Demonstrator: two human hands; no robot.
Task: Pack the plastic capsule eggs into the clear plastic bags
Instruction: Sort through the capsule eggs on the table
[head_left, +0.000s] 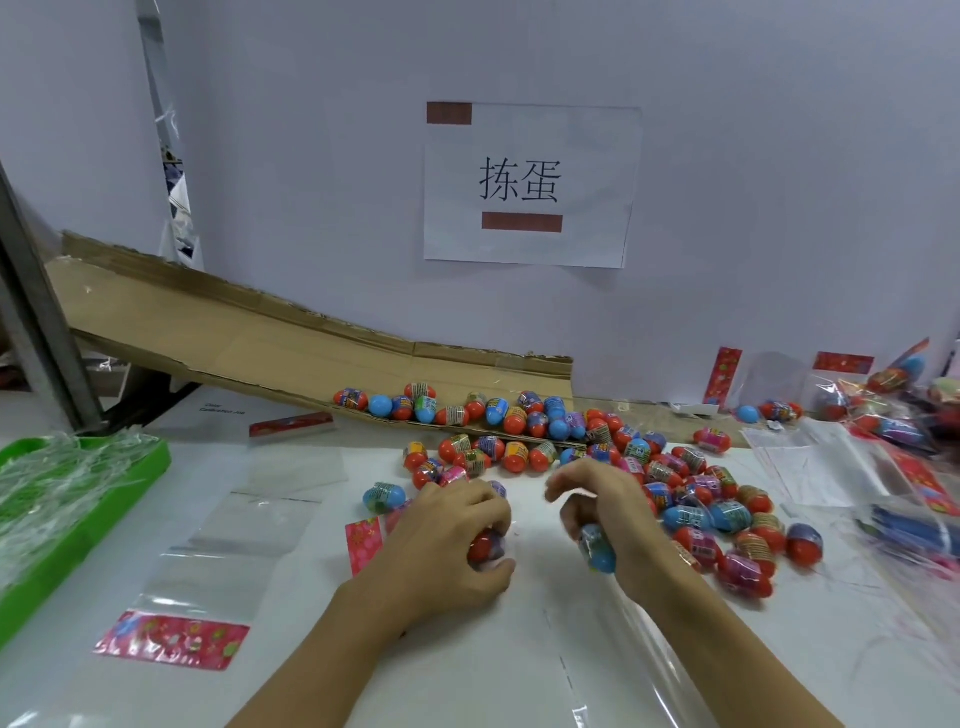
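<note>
Several red, blue and pink capsule eggs lie scattered over the white table, most of them to the right of my hands. My left hand grips a red and purple egg near the table's middle. My right hand holds a blue egg in its curled lower fingers, while its upper fingers are loosely bent. A clear plastic bag with a red printed header lies flat to the left. Another clear bag lies under my right forearm.
A cardboard chute slopes down from the left to the egg pile. A green tray of clear plastic strips sits at the left edge. Packed bags and flat clear bags pile up at the right. A paper sign hangs on the wall.
</note>
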